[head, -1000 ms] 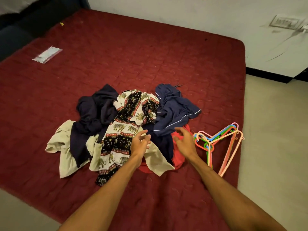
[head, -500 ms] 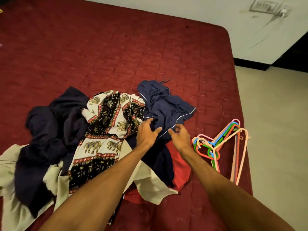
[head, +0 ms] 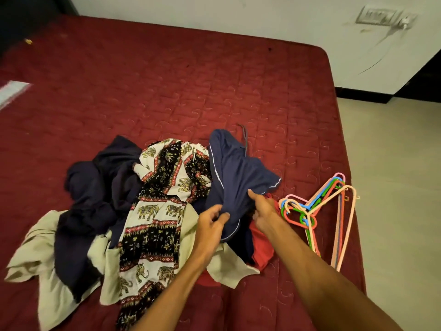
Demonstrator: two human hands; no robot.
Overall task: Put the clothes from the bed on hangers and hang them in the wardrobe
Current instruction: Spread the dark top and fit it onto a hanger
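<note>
A pile of clothes lies on the red bed (head: 167, 91). On top at its right is a navy garment with white piping (head: 236, 173). My left hand (head: 211, 223) pinches its near edge, and my right hand (head: 262, 211) grips the same garment from the right, thumb on top. To the left lie an elephant-print garment (head: 157, 211), a dark navy piece (head: 95, 199) and a beige one (head: 45, 259); a red garment (head: 261, 247) lies beneath. A bundle of coloured plastic hangers (head: 322, 211) rests near the bed's right edge.
A white packet (head: 12, 91) lies at the bed's left side. Right of the bed is pale floor (head: 393, 187). A white wall with a switch plate (head: 377, 15) stands behind the bed. The wardrobe is not in view.
Both hands moved from the middle of the pile onto the navy piped garment and took hold of it, lifting its near edge. The camera view shifted too.
</note>
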